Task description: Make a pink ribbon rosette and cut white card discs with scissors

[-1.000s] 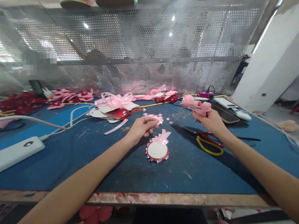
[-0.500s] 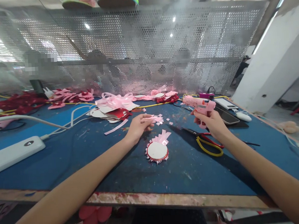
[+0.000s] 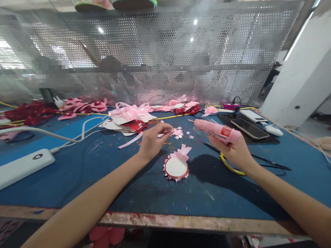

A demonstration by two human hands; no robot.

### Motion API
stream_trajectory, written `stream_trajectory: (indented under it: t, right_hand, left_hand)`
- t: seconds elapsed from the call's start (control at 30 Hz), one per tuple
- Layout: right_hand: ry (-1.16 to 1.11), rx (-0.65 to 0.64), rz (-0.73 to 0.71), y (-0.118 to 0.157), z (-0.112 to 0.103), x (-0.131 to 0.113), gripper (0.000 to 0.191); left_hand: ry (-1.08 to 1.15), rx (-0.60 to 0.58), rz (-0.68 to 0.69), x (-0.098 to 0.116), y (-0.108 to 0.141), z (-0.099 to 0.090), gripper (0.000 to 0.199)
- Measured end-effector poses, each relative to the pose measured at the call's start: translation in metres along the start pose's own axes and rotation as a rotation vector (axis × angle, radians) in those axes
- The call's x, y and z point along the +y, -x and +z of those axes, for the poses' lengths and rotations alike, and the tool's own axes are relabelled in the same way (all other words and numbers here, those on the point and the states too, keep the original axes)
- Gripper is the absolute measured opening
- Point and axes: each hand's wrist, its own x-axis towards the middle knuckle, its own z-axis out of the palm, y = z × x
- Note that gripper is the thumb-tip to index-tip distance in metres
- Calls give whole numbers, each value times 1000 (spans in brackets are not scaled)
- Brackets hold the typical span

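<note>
My left hand (image 3: 155, 139) is closed in a pinch at the pile of small pink ribbon pieces (image 3: 178, 133); whatever sits between its fingertips is too small to make out. My right hand (image 3: 235, 150) is wrapped round the handle of a pink glue gun (image 3: 217, 129), its nozzle pointing left over the table. Below and between the hands lies a round white disc (image 3: 176, 167) with a red rim and pink ribbon bits round its edge. Longer pink strips (image 3: 183, 152) fan out from its top. Scissors with yellow and red handles (image 3: 231, 168) lie partly hidden under my right hand.
Pink ribbon and card sheets (image 3: 130, 118) are heaped at the back left of centre. A white power bank (image 3: 23, 170) with cables lies left. A phone (image 3: 249, 128) and another white power bank (image 3: 253, 116) lie right. A perforated metal screen (image 3: 156, 58) stands behind.
The glue gun has swung lower and towards me, its nozzle now pointing up-left, and it covers more of the scissors. My left fingers have closed in over the ribbon pieces.
</note>
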Motion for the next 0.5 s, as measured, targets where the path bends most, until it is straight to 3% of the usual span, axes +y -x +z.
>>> stream_trajectory:
  t: [0.1,0.17,0.3,0.5]
  right_hand:
    - [87,-3,-82,6,1,-3,18]
    - [127,-3,-116,8,1,-6,19]
    - [196,-40,-170,9,1,-11,21]
    - [262,-65,-221,9,5,-13,21]
  left_hand:
    - [-115,-27,308,2,1,-10,6]
    - [-155,-123,361,4,1,-18,9]
    - [-147,-343,175,15,-2,-29,14]
    - [1,-424,35,26,-7,-30,12]
